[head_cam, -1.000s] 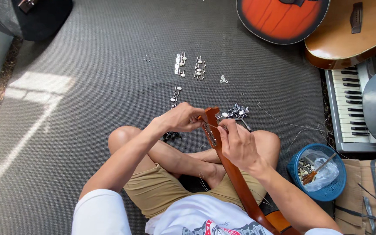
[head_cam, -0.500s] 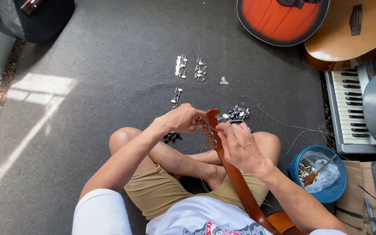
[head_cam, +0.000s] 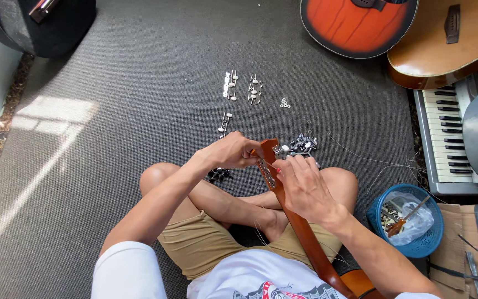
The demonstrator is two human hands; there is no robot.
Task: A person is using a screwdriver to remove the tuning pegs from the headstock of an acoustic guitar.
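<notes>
Left hand: curled against the left edge of the headstock, fingers pinched on something small there; what is pinched cannot be told.
Right hand: laid over the right side of the headstock, fingers bent and pressed to the wood just below its tip.
Guitar neck: held slanted across the crossed legs, headstock pointed away from the body, tip raised over the carpet.
Tuners: a loose silver heap is seen just beyond the headstock, touching nothing held.
Dark parts: lying by the left knee, under the left forearm.
Tuner strips: set out in rows well ahead of the hands, with washers just right of them.
Open room: broad bare carpet is left ahead and to the left, up to the wall edge.
Right edge: closed in by a keyboard, a blue basket near the right knee, and cardboard.
Far edge: two guitar bodies are lying at the upper right, a black case at the upper left.
</notes>
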